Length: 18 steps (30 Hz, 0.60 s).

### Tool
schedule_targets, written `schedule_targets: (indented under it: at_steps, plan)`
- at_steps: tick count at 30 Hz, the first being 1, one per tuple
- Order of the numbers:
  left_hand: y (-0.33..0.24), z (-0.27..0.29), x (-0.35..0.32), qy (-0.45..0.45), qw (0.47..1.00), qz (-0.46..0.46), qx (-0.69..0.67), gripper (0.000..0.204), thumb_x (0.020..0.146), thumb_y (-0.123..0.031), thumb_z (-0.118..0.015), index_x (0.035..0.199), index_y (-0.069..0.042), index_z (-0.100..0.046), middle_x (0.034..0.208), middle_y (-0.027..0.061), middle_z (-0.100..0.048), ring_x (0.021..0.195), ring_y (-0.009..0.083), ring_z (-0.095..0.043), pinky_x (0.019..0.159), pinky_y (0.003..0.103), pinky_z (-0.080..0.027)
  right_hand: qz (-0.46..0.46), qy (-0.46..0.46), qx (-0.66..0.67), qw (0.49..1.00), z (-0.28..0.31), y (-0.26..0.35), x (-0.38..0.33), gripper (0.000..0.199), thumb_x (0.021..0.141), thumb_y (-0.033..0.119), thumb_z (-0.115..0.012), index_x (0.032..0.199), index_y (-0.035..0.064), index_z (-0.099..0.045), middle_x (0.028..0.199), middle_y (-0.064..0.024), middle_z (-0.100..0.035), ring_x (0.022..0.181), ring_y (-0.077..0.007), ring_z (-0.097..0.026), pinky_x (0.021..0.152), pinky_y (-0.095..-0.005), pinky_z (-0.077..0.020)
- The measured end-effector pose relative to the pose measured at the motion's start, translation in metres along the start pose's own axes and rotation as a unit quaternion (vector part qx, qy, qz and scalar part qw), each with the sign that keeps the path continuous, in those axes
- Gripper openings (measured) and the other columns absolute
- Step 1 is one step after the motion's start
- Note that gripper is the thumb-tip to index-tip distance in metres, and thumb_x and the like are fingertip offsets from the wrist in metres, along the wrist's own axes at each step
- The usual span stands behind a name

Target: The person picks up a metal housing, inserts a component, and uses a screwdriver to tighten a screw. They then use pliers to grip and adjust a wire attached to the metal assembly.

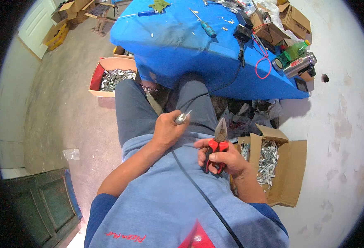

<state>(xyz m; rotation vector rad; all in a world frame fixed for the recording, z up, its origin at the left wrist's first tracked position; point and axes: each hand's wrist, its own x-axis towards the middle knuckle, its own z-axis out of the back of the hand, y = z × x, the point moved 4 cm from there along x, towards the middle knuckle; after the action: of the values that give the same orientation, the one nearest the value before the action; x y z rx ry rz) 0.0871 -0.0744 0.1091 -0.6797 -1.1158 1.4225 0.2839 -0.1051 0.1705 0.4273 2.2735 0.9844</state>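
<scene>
My left hand (168,128) is closed over my lap around a small silver metal piece (181,119), from which a thin pale tip sticks out. Most of that piece is hidden by the fingers, so its kind is unclear. A black cable (194,184) runs across my shirt up to this hand and shows again beyond it toward the table; whether the fingers grip it I cannot tell. To the right, my right hand (227,159) grips combination pliers (218,144) by their red and black handles. Their jaws point up and away from me, apart from the metal piece.
Ahead stands a table under a blue cloth (169,53), bearing screwdrivers (208,29), a black adapter (242,32), a steel flask (300,65) and a green bottle (295,50). Boxes of small metal parts stand left (96,78) and right (295,173) of my legs.
</scene>
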Motion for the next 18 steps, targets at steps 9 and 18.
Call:
schedule_targets:
  at_steps: [9,18]
  plan:
    - [-0.003,0.001,0.001,0.006,0.999,0.008,-0.032,0.038,0.091,-0.024,-0.069,0.065,0.001,-0.056,0.051,0.0067,-0.045,0.051,0.0100,-0.039,0.046,0.035,-0.033,0.012,-0.065,-0.078,0.995,-0.005,-0.020,-0.004,0.055,0.086,0.008,-0.059,0.138,-0.0009,-0.043,0.120,-0.0158,-0.062,0.104,-0.0214,-0.065,0.065,-0.0267,-0.0548]
    - [0.000,0.000,0.000,0.005,0.999,0.012,-0.047,0.037,0.091,-0.024,-0.069,0.067,0.002,-0.057,0.053,0.0060,-0.045,0.053,0.0096,-0.038,0.047,0.034,-0.033,-0.095,-0.053,-0.212,0.971,0.011,0.032,0.003,0.050,0.080,0.011,-0.062,0.127,-0.0041,-0.052,0.110,-0.0162,-0.067,0.088,-0.0191,-0.068,0.061,-0.0313,-0.0568]
